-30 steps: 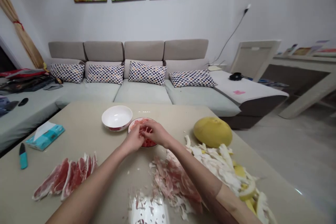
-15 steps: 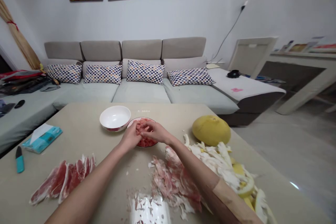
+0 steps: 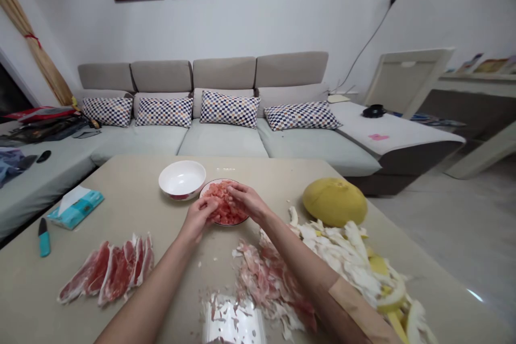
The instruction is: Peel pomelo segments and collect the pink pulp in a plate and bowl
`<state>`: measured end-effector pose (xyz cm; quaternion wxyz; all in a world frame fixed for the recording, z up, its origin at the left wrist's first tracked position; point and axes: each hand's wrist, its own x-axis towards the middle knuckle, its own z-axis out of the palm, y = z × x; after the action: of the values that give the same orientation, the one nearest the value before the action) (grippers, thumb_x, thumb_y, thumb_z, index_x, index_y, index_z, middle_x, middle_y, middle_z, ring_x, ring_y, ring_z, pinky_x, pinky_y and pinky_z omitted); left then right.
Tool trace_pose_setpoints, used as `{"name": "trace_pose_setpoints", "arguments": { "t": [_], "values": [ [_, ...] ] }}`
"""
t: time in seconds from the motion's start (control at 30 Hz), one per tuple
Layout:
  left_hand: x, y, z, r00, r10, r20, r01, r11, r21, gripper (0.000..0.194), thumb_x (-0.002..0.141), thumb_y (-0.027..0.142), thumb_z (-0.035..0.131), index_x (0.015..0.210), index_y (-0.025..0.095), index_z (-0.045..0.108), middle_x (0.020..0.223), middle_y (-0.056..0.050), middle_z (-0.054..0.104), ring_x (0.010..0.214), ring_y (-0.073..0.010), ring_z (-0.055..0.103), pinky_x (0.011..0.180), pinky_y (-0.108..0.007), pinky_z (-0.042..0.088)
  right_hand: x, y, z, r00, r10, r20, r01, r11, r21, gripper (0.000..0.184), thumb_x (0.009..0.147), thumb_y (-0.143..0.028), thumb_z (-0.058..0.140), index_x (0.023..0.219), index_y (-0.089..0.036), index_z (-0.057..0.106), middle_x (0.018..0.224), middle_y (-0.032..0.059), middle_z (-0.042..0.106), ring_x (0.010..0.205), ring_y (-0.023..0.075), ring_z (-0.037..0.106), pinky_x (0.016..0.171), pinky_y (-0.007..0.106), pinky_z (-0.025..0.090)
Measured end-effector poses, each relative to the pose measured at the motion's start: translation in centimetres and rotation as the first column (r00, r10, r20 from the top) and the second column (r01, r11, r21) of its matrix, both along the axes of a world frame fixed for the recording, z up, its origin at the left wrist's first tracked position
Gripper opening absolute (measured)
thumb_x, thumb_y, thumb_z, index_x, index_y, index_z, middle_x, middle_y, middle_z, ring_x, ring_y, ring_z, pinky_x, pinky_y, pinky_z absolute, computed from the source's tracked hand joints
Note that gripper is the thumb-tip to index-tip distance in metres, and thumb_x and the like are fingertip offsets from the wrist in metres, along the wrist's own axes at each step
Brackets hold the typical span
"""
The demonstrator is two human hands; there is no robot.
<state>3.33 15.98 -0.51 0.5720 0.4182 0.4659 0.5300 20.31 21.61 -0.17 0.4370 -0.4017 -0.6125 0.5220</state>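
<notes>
Left hand (image 3: 197,219) and right hand (image 3: 248,201) curved over chopped pink pomelo pulp (image 3: 226,208), fingers pressed into the heap from either side, the two hands slightly apart; whether the fingers pinch any piece cannot be told. The pulp lies in a shallow round plate (image 3: 220,180), set toward the far edge of a beige table (image 3: 121,183), about midway along it. A white bowl (image 3: 181,179) stands just beside the plate on its left. Peeled pink segments (image 3: 108,271) lie in a row toward the near left corner; a heap of pale pink membrane scraps (image 3: 266,285) lies in front of the plate, under the right forearm. A whole yellow pomelo (image 3: 334,202) rests toward the right edge, next to a pile of torn pith and rind (image 3: 342,258). A tissue packet (image 3: 74,208) and a teal-handled knife (image 3: 44,237) lie near the left edge.
</notes>
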Motion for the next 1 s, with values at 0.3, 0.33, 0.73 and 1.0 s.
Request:
{"name": "trace_pose_setpoints", "arguments": {
  "t": [0.3,0.33,0.73,1.0],
  "values": [
    [-0.5,-3.9,-0.7,0.955,0.061,0.291,-0.033,0.994,-0.1,0.03,0.065,0.034,0.082,0.087,0.017,0.07,0.095,-0.005,0.069,0.082,-0.0138,0.064,0.084,-0.031,0.054,0.4,1.3,-1.1,0.952,-0.19,0.239,0.165,0.979,0.123,0.024,0.077,-0.038,0.064,0.087,-0.018,0.07,0.091,0.0053,0.074,0.085,0.0217,0.067,0.082,0.037,0.053],
    [-0.6,-4.1,-0.7,0.951,0.07,0.3,-0.041,0.994,-0.102,0.03,0.065,0.033,0.083,0.086,0.017,0.07,0.095,-0.005,0.069,0.082,-0.0138,0.064,0.084,-0.031,0.054,0.3,1.3,-1.2,0.937,-0.214,0.276,0.176,0.972,0.154,0.02,0.076,-0.035,0.065,0.085,-0.018,0.071,0.091,0.005,0.074,0.086,0.022,0.067,0.085,0.037,0.052],
    [-1.7,-7.1,-1.0,0.934,0.156,0.321,-0.099,0.977,-0.187,0.032,0.068,0.036,0.081,0.092,0.017,0.071,0.098,-0.007,0.069,0.083,-0.0132,0.061,0.082,-0.03,0.053,-0.1,2.0,0.9,0.821,-0.317,0.475,0.161,0.927,0.34,0.033,0.086,-0.034,0.052,0.06,-0.019,0.065,0.073,0.0082,0.071,0.079,0.0245,0.064,0.076,0.033,0.045],
    [-0.7,-8.7,-0.3,0.956,0.1,0.278,-0.065,0.989,-0.131,0.031,0.07,0.038,0.079,0.088,0.016,0.068,0.096,-0.006,0.068,0.085,-0.0155,0.063,0.084,-0.031,0.052,-0.4,-4.4,2.6,0.897,-0.084,0.434,-0.028,0.969,0.246,0.029,0.088,-0.043,0.055,0.085,-0.019,0.07,0.082,0.0029,0.072,0.076,0.019,0.064,0.071,0.029,0.05]
  ]
}}
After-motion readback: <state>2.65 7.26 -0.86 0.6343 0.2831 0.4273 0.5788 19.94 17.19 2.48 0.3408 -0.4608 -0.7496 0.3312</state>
